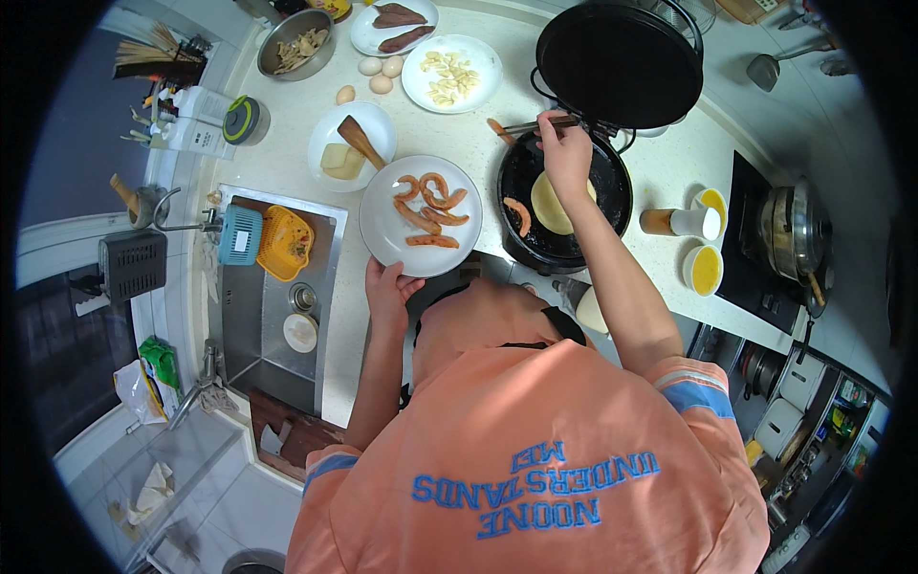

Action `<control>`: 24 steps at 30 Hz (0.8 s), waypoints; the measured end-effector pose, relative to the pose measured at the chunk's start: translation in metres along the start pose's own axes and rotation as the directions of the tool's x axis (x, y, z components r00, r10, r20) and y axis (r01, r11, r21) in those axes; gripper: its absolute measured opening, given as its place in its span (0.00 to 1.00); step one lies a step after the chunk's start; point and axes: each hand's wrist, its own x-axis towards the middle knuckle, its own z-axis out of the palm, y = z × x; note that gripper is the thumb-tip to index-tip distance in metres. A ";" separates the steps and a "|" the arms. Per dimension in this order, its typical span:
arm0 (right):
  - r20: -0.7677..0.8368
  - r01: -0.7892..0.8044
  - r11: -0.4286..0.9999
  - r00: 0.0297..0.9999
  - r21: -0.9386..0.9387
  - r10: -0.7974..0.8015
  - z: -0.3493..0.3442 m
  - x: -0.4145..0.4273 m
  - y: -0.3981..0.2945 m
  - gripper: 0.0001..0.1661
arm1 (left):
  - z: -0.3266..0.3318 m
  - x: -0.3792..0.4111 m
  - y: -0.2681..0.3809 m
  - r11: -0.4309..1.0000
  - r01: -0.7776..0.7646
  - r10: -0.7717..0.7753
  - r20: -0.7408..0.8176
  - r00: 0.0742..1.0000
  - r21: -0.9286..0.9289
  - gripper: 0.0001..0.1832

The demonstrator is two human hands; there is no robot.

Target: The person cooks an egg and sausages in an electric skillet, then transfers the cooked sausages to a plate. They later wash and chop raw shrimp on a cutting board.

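My left hand [389, 290] grips the near rim of a white plate [380, 215] that bears several curled, browned sausage pieces [433, 242]. Over the far side of a round black electric griddle [609, 247], my right hand [566, 154] holds tongs or chopsticks [538, 125]; which of the two I cannot tell. Their tips point left at one sausage piece [500, 130] beyond the griddle's rim; whether they pinch it is unclear. A pale round flatbread [551, 204] lies in the griddle, partly behind my right forearm, with another sausage piece [517, 217] at its left.
The griddle's black lid [620, 64] stands raised behind. A plate with a wooden spatula [361, 142], a plate of sliced garlic [450, 73], eggs [381, 84] and a metal bowl [296, 44] are back left. A sink [280, 316] is left; cups of yellow liquid [703, 270] stand right.
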 end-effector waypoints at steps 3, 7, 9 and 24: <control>-0.036 0.029 0.999 0.999 0.036 -0.028 0.006 0.002 0.002 0.12 | -0.004 0.005 0.000 1.000 -0.005 0.005 0.013 1.000 0.003 0.23; -0.104 -0.052 0.929 0.990 0.366 0.096 -0.003 -0.009 -0.015 0.12 | 0.002 0.011 0.007 1.000 -0.002 0.002 0.013 1.000 0.024 0.24; -0.095 -0.087 0.825 0.981 0.559 0.168 -0.020 -0.026 -0.040 0.12 | 0.005 0.014 0.007 1.000 -0.001 0.000 0.021 1.000 0.027 0.25; -0.035 -0.138 0.788 0.979 0.600 0.199 -0.114 -0.106 -0.034 0.12 | 0.043 0.013 -0.002 0.999 -0.018 0.014 0.095 0.995 0.041 0.19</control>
